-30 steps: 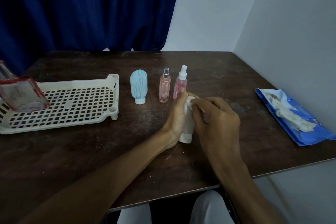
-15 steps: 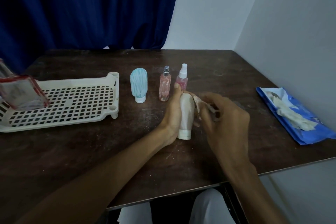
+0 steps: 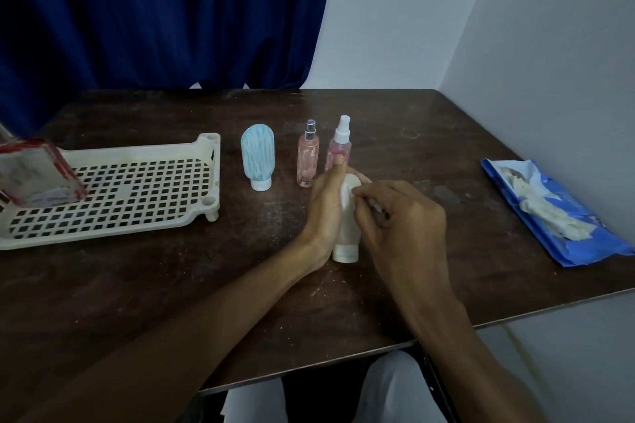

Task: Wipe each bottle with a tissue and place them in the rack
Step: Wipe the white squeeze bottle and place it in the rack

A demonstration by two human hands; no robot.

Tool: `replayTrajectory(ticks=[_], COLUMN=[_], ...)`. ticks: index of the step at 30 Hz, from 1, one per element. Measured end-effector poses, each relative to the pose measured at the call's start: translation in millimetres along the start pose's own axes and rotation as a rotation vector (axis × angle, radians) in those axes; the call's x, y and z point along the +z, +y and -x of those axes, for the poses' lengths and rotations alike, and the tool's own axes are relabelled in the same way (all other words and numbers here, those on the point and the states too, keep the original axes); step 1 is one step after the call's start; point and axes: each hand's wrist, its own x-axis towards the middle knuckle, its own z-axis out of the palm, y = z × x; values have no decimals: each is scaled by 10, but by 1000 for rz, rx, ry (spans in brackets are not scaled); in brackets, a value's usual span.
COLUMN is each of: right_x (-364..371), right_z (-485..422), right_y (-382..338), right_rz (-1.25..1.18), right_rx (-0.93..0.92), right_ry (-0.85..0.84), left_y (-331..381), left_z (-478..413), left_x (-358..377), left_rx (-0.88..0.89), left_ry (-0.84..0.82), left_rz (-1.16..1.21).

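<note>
Gripped by the left hand [image 3: 325,206] is a white bottle [image 3: 347,237], which is held upright on its cap on the dark wooden table [image 3: 137,285], a little right of the table's middle and close to the near edge. The thumb is laid up along the bottle's left side, and the fingers are wrapped round behind it, so that only one fingertip is seen past the top. By the curled fingers of the right hand [image 3: 403,221] a small white tissue [image 3: 346,189] is pinched and pressed against the upper part of the bottle; where the tissue ends and the bottle begins cannot be told. Just behind the hands, three more bottles are stood in a row: a pale blue tube [image 3: 257,158] resting on its white cap, a slim pink perfume bottle [image 3: 308,161], and a pink spray bottle [image 3: 340,145] with a white nozzle, whose lower part is hidden by the left thumb. A cream plastic rack [image 3: 144,196] with a perforated floor is seen well apart to the left, and a red-edged clear packet [image 3: 34,175] is leaned in its left end. Near the right edge of the table a torn blue tissue pack [image 3: 563,237] is laid flat, with white tissue showing through the opening. A dark blue curtain [image 3: 154,10] is hung behind the table.
</note>
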Motion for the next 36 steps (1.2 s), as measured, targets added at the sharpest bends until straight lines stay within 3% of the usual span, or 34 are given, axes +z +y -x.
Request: replayTrajectory(ticks=[18, 36], right_x=[11, -24], right_z=[20, 81], right_y=[30, 35], right_rz=[-42, 15], right_rx=[70, -18], right_ry=[32, 21], left_y=[24, 29], left_z=[40, 35], left_x=[11, 24], left_rx=[23, 18], left_ry=[45, -14], left_rz=[-43, -62])
